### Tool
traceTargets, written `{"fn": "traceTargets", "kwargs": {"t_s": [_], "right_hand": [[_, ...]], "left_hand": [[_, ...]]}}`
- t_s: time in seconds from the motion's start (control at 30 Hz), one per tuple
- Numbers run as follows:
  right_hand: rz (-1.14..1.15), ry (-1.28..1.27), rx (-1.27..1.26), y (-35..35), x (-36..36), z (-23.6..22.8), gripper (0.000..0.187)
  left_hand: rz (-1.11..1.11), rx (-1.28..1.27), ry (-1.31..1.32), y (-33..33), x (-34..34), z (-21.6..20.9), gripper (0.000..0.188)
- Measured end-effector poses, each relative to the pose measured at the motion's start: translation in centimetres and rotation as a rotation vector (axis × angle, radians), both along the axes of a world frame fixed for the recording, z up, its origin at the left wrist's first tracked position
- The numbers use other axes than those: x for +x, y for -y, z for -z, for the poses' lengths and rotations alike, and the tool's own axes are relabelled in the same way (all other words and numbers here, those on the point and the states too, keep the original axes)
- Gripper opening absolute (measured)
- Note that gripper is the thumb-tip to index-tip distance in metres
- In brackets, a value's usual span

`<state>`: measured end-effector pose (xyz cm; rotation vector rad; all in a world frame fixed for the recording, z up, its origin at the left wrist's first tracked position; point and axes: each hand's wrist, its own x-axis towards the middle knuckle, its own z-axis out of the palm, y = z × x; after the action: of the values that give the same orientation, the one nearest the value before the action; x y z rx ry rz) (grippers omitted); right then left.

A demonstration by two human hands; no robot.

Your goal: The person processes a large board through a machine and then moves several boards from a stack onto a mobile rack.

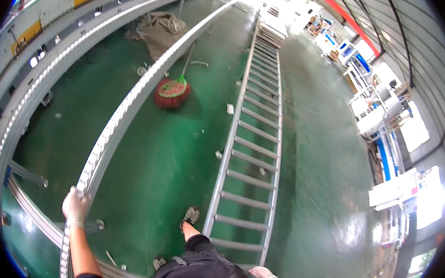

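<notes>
My left hand (75,209), in a whitish glove, is closed over the edge of a long metal rail (123,111) with a row of small rollers along it. My right hand (263,274), also gloved, lies at the near end of a ladder-like roller conveyor (250,177), fingers bent over its side frame. Part of that grip is hard to make out. The conveyor's grey rollers are widely spaced and run away from me. Between rail and conveyor my legs and shoes (191,216) stand on the green floor.
A red and green broom (172,92) lies on the floor (159,149) near a crumpled tan cloth (163,30). Flat panels (272,27) are stacked at the conveyor's far end. Another rail line (44,80) runs along the left. Machines (384,115) line the right wall. Small scraps dot the floor.
</notes>
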<state>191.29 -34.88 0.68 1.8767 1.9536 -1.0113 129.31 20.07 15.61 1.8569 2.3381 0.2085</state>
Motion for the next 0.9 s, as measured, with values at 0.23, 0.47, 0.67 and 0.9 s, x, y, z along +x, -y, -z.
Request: {"fn": "traceTargets", "kwargs": {"t_s": [0.23,0.47,0.67,0.9], "right_hand": [[1.663,-0.548,0.195,-27.2,15.4,3.0,0.031],[0.974,-0.396,0.236,-57.9,21.3,-3.4,0.031],[0.666,-0.176,-0.075,-68.2,30.0,0.5,0.036],[1.062,-0.112,0.288,-75.3,45.3,5.9,0.038]], "left_hand": [[-0.289,-0.235,-0.247,-2.3,-3.0,3.5,0.059],[-0.298,-0.179,-0.131,-14.5,4.2,4.7,0.055],[-0.157,0.017,-0.042,-42.0,28.3,3.4,0.052],[-0.165,0.079,-0.111,-76.3,52.4,3.2,0.051]]}}
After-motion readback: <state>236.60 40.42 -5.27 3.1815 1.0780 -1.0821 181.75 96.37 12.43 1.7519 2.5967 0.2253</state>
